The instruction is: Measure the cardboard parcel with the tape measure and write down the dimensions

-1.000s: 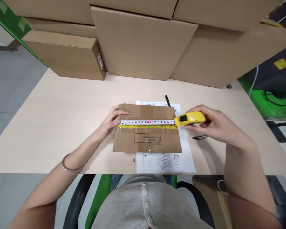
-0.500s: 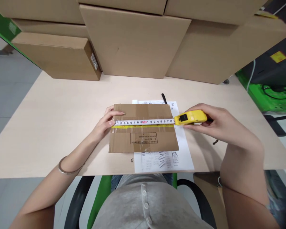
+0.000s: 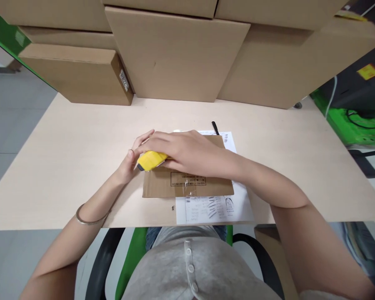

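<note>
My right hand (image 3: pixel 190 152) reaches across the small cardboard box (image 3: pixel 162 187) and is wrapped round a yellow tape measure (image 3: pixel 151 160), near the box's left edge. No stretched blade shows across the box. Close beside the tape measure, my left hand (image 3: pixel 129 164) has its thumb raised and its fingers extended apart, partly behind the right hand. Nothing shows in its grasp. The box lies flat on a printed sheet of paper (image 3: pixel 218 210), and its upper left part is hidden under my right hand.
A black pen (image 3: pixel 215 127) sticks out beyond the box's far edge. Along the back of the pale table (image 3: pixel 65 166) stand large cartons (image 3: pixel 178 58) and a flatter carton (image 3: pixel 75 75) at the left. A green crate (image 3: pixel 359 129) with cables is at the right.
My right hand has carried the tape measure leftward over the box to my left hand, and the blade no longer spans the box. My left hand has lifted its fingers off the box's left end.
</note>
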Demonstrator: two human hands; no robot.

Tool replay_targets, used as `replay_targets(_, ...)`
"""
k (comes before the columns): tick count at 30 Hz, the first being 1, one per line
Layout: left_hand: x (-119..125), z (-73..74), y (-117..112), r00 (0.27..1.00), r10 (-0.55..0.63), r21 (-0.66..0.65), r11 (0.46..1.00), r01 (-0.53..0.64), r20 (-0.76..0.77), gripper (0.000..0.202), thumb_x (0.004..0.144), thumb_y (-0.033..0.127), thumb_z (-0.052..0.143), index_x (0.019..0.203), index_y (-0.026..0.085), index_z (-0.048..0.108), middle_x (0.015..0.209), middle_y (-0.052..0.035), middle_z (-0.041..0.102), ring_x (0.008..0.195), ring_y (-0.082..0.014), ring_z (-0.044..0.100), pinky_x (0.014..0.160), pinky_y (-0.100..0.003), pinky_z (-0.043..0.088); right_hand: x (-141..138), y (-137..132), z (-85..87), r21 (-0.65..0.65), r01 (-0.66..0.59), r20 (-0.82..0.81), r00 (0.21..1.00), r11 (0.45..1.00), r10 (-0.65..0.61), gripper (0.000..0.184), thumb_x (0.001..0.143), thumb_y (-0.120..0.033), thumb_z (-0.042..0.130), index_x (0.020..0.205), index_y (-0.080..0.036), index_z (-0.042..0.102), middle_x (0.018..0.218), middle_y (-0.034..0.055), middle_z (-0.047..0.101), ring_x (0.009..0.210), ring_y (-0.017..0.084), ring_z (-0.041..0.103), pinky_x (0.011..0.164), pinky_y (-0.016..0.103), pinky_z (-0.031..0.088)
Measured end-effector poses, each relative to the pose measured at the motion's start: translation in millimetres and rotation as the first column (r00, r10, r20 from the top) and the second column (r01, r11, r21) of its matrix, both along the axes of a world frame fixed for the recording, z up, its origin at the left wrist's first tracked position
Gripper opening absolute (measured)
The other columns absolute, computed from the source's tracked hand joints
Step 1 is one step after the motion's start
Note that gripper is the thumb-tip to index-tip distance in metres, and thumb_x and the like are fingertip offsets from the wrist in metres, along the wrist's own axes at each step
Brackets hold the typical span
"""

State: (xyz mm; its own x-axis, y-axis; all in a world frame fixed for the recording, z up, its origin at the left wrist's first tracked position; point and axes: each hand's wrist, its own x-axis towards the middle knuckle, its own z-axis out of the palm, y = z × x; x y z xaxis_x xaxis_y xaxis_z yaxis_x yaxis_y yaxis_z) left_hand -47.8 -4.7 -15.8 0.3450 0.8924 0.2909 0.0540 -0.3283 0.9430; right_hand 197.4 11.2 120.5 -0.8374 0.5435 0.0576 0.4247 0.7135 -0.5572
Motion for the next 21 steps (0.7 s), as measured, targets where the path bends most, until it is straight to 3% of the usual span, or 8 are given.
replay_targets(2,-1,20.4,-7,0.981,0.069,0.178,0.983,-0.037,-0.179,0.064,0.103,0.069,0.035,0.153,0.034,0.054,0.169,-0.0052,0.041,0.161,-0.0357,0.03,0.135,-0.058,0.019,22,0,6.4,0.018,-0.065,-0.084,0.994,0.998,0.066,0.034,0.09,-0.016,0.061,0.121,-0.031,0.06,0.134,-0.0006,0.069,0.112,0.023,0.068,0.082,0.036,0.047)
replay_targets(4,5,45.6,-20,0.928,0.153,0.339,0.94,-0.031,-0.34,0.056,0.104,0.054,0.05,0.157,0.036,0.048,0.169,-0.0049,0.041,0.16,-0.0367,0.031,0.133,-0.063,0.022,49,-3,12.0,-0.007,-0.112,-0.166,0.98,0.994,0.109,0.029,0.083,-0.017,0.068,0.11,-0.026,0.061,0.116,0.0023,0.073,0.101,0.022,0.068,0.082,0.035,0.048)
replay_targets(7,31,78.4,-46,0.847,0.103,0.466,0.866,0.182,-0.522,0.07,0.099,0.042,0.066,0.162,0.031,0.038,0.162,-0.0108,0.051,0.155,-0.0365,0.042,0.128,-0.062,0.037,81,-14,15.4,-0.09,-0.167,-0.173,0.973,0.982,0.15,0.026,0.08,-0.017,0.073,0.101,-0.025,0.06,0.1,0.0019,0.074,0.089,0.019,0.066,0.077,0.033,0.049)
replay_targets(9,52,88.7,-60,0.811,0.056,0.501,0.81,0.305,-0.583,0.073,0.099,0.045,0.065,0.161,0.02,0.036,0.155,-0.0185,0.057,0.151,-0.0362,0.048,0.121,-0.058,0.048,92,-24,13.1,-0.132,-0.215,-0.12,0.973,0.968,0.199,0.026,0.081,-0.013,0.071,0.101,-0.025,0.061,0.1,0.002,0.075,0.087,0.018,0.065,0.076,0.032,0.048)
replay_targets(12,72,86.9,-71,0.744,0.065,0.494,0.786,0.373,-0.665,0.059,0.104,0.05,0.055,0.146,0.008,0.047,0.145,-0.0256,0.064,0.141,-0.0374,0.059,0.11,-0.053,0.059,95,-34,5.6,-0.146,-0.255,-0.046,0.967,0.956,0.251,0.026,0.082,-0.008,0.065,0.101,-0.025,0.063,0.1,0.0021,0.076,0.086,0.018,0.063,0.075,0.031,0.048)
replay_targets(16,75,75.1,-71,0.698,0.103,0.521,0.744,0.419,-0.709,0.041,0.106,0.047,0.052,0.121,0.009,0.059,0.132,-0.0255,0.07,0.131,-0.0392,0.067,0.103,-0.052,0.063,93,-20,0.6,-0.181,-0.232,-0.041,0.973,0.956,0.228,0.025,0.083,-0.008,0.063,0.103,-0.023,0.065,0.107,0.0057,0.073,0.094,0.02,0.065,0.082,0.033,0.051)
replay_targets(18,73,72.8,-71,0.664,0.116,0.529,0.71,0.465,-0.739,0.038,0.105,0.045,0.053,0.125,0.014,0.061,0.136,-0.0256,0.067,0.132,-0.0406,0.066,0.1,-0.054,0.063,94,1,1.9,-0.223,-0.201,-0.044,0.98,0.954,0.196,0.026,0.082,-0.01,0.063,0.104,-0.024,0.066,0.113,0.0066,0.071,0.099,0.021,0.066,0.086,0.035,0.053)
replay_targets(21,72,73.2,-72,0.608,0.138,0.523,0.677,0.518,-0.782,0.044,0.106,0.044,0.051,0.148,0.03,0.054,0.142,-0.0222,0.063,0.134,-0.0403,0.064,0.101,-0.055,0.06,96,43,4.9,-0.241,-0.128,-0.012,0.992,0.962,0.129,0.026,0.08,-0.014,0.066,0.103,-0.024,0.067,0.113,0.0052,0.071,0.102,0.022,0.067,0.09,0.038,0.053)
